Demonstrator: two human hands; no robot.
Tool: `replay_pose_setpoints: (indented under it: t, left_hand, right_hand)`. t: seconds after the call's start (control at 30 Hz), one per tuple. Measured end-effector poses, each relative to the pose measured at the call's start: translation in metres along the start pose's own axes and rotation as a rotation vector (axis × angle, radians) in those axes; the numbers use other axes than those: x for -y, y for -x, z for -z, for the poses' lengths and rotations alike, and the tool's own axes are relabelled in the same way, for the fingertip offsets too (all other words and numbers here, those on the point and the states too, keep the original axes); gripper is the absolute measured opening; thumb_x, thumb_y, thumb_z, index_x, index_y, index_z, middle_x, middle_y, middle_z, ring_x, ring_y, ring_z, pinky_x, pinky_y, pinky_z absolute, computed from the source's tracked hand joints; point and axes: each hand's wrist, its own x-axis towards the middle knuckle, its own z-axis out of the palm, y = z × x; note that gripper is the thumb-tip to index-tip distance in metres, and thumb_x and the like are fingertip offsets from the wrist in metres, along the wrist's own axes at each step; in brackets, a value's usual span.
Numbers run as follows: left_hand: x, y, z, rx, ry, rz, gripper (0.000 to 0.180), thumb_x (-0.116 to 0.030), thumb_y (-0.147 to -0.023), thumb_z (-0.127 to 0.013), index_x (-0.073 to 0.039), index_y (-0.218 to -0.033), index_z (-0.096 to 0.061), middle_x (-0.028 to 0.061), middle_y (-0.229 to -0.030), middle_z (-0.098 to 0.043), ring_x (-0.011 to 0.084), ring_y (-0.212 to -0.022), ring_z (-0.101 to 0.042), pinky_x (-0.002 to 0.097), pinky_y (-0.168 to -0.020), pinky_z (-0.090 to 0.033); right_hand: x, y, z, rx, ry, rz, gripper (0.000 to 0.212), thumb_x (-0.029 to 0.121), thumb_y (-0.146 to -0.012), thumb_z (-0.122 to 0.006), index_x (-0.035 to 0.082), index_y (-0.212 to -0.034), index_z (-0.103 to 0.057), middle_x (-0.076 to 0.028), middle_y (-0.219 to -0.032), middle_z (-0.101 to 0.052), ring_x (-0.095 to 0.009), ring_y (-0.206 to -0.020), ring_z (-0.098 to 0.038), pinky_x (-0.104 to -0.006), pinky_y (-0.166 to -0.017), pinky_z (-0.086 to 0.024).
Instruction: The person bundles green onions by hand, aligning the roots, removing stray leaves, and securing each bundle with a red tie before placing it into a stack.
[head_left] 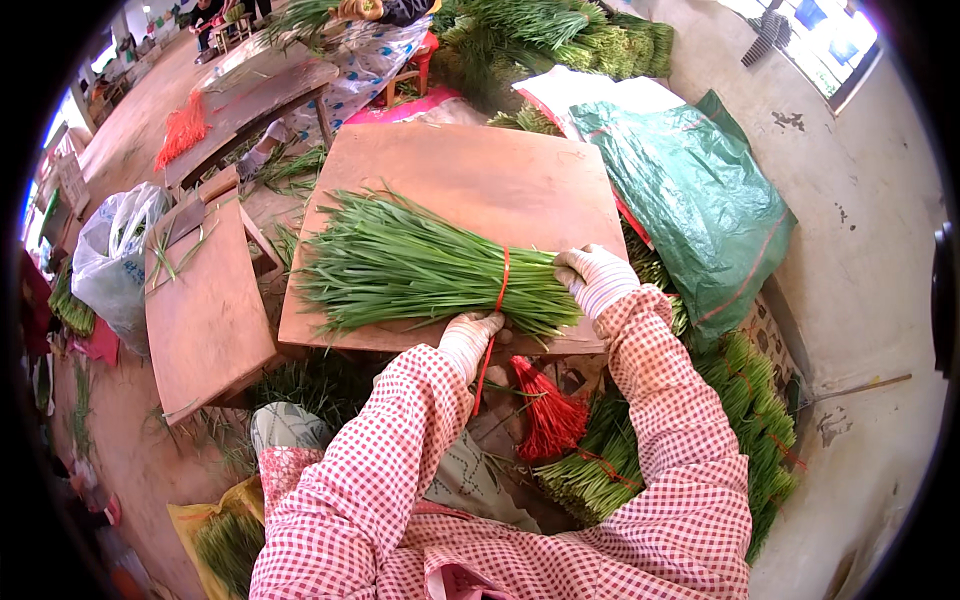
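Note:
A bundle of green chives (420, 265) lies across a wooden table, leaf tips to the left and stalk ends to the right. A red plastic tie (503, 283) goes around its right part, with a tail hanging past the table's near edge. My gloved left hand (470, 338) is closed at the bundle's near side, fingertips pinching at the tie. At the stalk ends, my gloved right hand (598, 276) has its fingers curled onto the chives. The undersides of both hands' grips are hidden.
A low wooden board (208, 305) to the left bears a cleaver (192, 213). Red ties (548, 410) hang below the table's near edge. Tied chive bundles (750, 430) lie at the right, near a green plastic sheet (690, 190). Another person's arm (400, 10) shows at the top.

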Motion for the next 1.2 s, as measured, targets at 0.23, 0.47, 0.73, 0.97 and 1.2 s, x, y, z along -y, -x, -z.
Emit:
replay_pose_setpoints:
  t: [0.23, 0.47, 0.73, 0.97, 1.2]
  left_hand:
    - [0.003, -0.006, 0.011, -0.052, -0.036, 0.004, 0.022, -0.02, -0.089, -0.059, -0.005, -0.106, -0.055, 0.0099, -0.08, -0.062, 0.0268, -0.071, -0.063, 0.0401, -0.06, -0.055]
    - [0.003, 0.001, -0.006, -0.032, -0.041, -0.026, 0.023, -0.019, -0.089, -0.06, -0.004, -0.105, -0.055, 0.0099, -0.081, -0.064, 0.0271, -0.072, -0.064, 0.0407, -0.061, -0.055]
    - [0.042, 0.044, 0.026, 0.016, -0.256, -0.265, 0.016, -0.018, -0.09, -0.058, -0.002, -0.094, -0.059, 0.0088, -0.069, -0.064, 0.0154, -0.058, -0.059, 0.0276, -0.053, -0.046]
    - [0.047, 0.075, 0.033, 0.06, -0.358, -0.349, 0.026, -0.014, -0.087, -0.062, 0.004, -0.106, -0.061, 0.006, -0.087, -0.066, 0.0116, -0.077, -0.058, 0.0271, -0.074, -0.048]
    - [0.043, 0.088, 0.047, 0.09, -0.395, -0.453, 0.018, -0.01, -0.089, -0.056, 0.003, -0.099, -0.061, 0.007, -0.079, -0.066, 0.0149, -0.074, -0.061, 0.0283, -0.073, -0.049]
  right_hand:
    - [-0.002, 0.0, -0.013, 0.049, -0.069, 0.095, 0.014, 0.014, -0.086, -0.059, 0.007, -0.098, -0.06, -0.016, -0.086, -0.06, -0.034, -0.081, -0.06, -0.0375, -0.073, -0.05]
    - [-0.035, 0.008, -0.033, -0.073, -0.445, -0.041, 0.017, 0.004, -0.081, -0.066, 0.002, -0.097, -0.061, -0.015, -0.083, -0.061, -0.022, -0.081, -0.06, -0.0304, -0.076, -0.05]
    - [0.073, 0.062, -0.026, 0.247, -0.476, -0.327, 0.049, 0.048, -0.085, -0.059, 0.002, -0.099, -0.066, -0.017, -0.09, -0.066, -0.025, -0.085, -0.063, -0.0349, -0.077, -0.049]
    - [0.08, 0.056, -0.066, -0.046, -0.351, 0.057, 0.03, 0.035, -0.082, -0.063, 0.006, -0.086, -0.069, -0.02, -0.081, -0.063, -0.034, -0.077, -0.061, -0.0399, -0.071, -0.049]
    - [0.093, 0.049, -0.065, 0.11, -0.614, -0.317, 0.041, 0.043, -0.084, -0.06, 0.002, -0.086, -0.062, -0.017, -0.076, -0.063, -0.029, -0.073, -0.06, -0.0381, -0.07, -0.048]
